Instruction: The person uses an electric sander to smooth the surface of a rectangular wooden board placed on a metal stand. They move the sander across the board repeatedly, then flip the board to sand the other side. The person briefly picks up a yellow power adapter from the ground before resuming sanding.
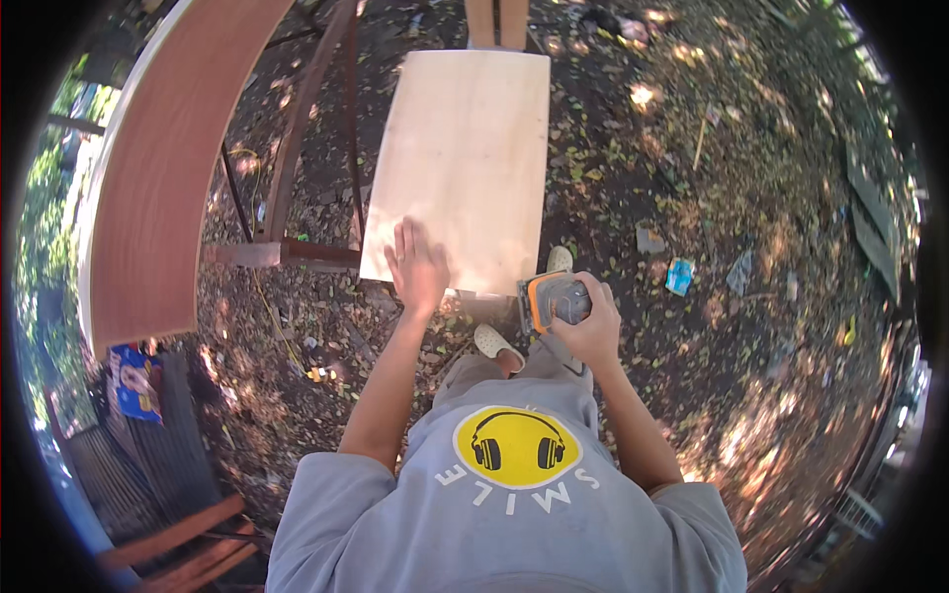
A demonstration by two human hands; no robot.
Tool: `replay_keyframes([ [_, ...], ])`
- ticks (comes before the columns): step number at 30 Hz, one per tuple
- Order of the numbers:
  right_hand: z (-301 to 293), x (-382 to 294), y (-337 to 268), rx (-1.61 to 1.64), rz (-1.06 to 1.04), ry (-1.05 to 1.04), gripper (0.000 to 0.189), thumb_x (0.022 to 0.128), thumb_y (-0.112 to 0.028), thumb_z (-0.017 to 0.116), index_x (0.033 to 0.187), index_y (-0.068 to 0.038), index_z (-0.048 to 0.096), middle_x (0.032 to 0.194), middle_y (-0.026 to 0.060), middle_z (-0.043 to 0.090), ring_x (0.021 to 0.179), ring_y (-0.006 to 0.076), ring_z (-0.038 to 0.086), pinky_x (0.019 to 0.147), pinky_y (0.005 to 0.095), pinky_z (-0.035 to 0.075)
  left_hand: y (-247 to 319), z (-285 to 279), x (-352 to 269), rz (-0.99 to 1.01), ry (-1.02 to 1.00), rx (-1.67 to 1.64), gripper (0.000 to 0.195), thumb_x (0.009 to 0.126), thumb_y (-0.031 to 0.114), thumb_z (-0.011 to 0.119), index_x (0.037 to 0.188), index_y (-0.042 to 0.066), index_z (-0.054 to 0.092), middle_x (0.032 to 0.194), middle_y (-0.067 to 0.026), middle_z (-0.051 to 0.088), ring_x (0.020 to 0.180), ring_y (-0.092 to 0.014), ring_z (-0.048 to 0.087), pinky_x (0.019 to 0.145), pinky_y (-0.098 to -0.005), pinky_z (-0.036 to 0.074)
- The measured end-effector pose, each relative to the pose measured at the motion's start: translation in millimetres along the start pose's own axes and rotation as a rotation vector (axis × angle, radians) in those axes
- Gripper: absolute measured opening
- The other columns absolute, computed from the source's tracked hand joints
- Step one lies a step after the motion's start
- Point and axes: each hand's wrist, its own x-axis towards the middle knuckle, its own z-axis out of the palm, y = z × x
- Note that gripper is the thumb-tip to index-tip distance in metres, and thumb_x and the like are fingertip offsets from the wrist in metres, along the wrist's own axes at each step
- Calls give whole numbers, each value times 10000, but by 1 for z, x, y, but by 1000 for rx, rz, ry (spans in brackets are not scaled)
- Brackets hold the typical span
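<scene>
A pale wooden panel (467,156) stretches away in front of me. My left hand (418,268) rests palm down on its near left part, fingers pointing forward and holding nothing. In my right hand (597,322) is an orange and grey power sander (557,300), gripped by its rounded top. The sander is tilted on its side, with its flat pad facing left, by the panel's near right corner. Whether the pad touches the panel's edge I cannot tell. The palm side of my right hand is hidden.
A long reddish-brown board (159,170) lies raised at the left, near a frame of dark beams (308,126). A yellow cord (270,315) ends in a yellow connector (319,374) on the leaf-strewn ground. A blue packet (679,276) lies at the right. Corrugated sheets (167,437) are at lower left.
</scene>
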Motion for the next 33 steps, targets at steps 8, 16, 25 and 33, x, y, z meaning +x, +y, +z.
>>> replay_keyframes([
  [8, 40, 26, -99, -365, -419, -130, 197, 806, -250, 707, 965, -135, 697, 1044, 91, 614, 892, 337, 641, 764, 466, 579, -13, -8, -133, -542, -277, -569, 484, 907, 193, 646, 1329, -39, 591, 1341, -260, 623, 1271, -434, 577, 1093, -490, 452],
  [16, 175, 62, -162, -307, -584, -375, 616, 865, -399, 733, 1365, -72, 581, 1085, 282, 618, 833, 451, 716, 731, 513, 599, 51, 99, -173, 246, -403, -961, 743, 834, 280, 776, 1483, 35, 509, 1256, -215, 693, 1148, -348, 675, 1030, -438, 515],
  [25, 245, 108, -228, -299, -607, -587, 682, 792, -249, 777, 1416, -127, 531, 1209, 272, 564, 1015, 438, 692, 889, 483, 587, -17, 66, -198, -598, -789, -743, 463, 901, 419, 724, 1180, 50, 719, 969, -179, 756, 954, -343, 746, 831, -462, 573],
  [33, 240, 206, -237, -244, -584, -575, 644, 759, -196, 796, 1357, -126, 567, 1190, 251, 571, 1062, 420, 682, 862, 472, 591, -102, -28, -266, -1141, -185, 37, 299, 967, 251, 622, 1070, 10, 766, 1204, -219, 679, 1085, -458, 664, 915, -530, 533],
])
